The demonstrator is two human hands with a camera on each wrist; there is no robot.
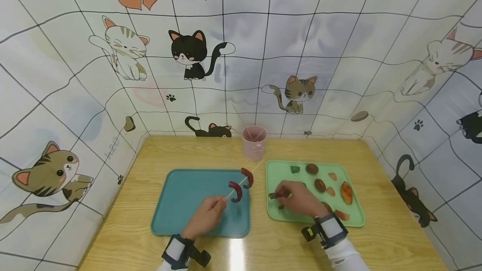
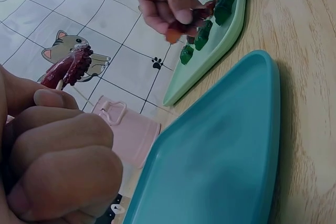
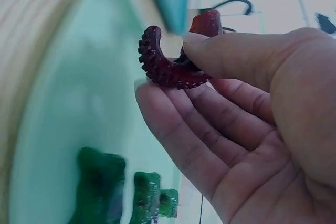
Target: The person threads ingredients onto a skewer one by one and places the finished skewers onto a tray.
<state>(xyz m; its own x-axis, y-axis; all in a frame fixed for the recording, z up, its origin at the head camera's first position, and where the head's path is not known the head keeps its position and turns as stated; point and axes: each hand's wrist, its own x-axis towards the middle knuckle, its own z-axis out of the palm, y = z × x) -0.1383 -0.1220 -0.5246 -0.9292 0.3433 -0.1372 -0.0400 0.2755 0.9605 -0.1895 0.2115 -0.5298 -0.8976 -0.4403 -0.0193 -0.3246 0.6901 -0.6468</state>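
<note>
My left hand (image 1: 206, 214) grips the lower end of a thin wooden skewer (image 1: 257, 165), which slants up and to the right above the blue tray's right edge. Two dark red curled toy tentacle pieces, a lower one (image 1: 239, 190) and an upper one (image 1: 250, 177), are threaded on it. Over the left part of the green tray (image 1: 278, 171), my right hand (image 1: 300, 199) pinches another dark red tentacle piece (image 3: 170, 74) between thumb and fingers. In the right wrist view its suckered curve shows beyond the fingertips. Glossy green pieces (image 3: 100, 184) lie on the tray below that hand.
The blue tray (image 1: 188, 189) lies to the left on the wooden table (image 1: 124, 221). A pink bucket (image 1: 250, 150) with thin sticks stands behind the trays. Brown round pieces (image 1: 320, 185) and an orange piece (image 1: 346, 193) lie on the green tray. Cat-patterned sheeting (image 1: 241, 70) surrounds the table.
</note>
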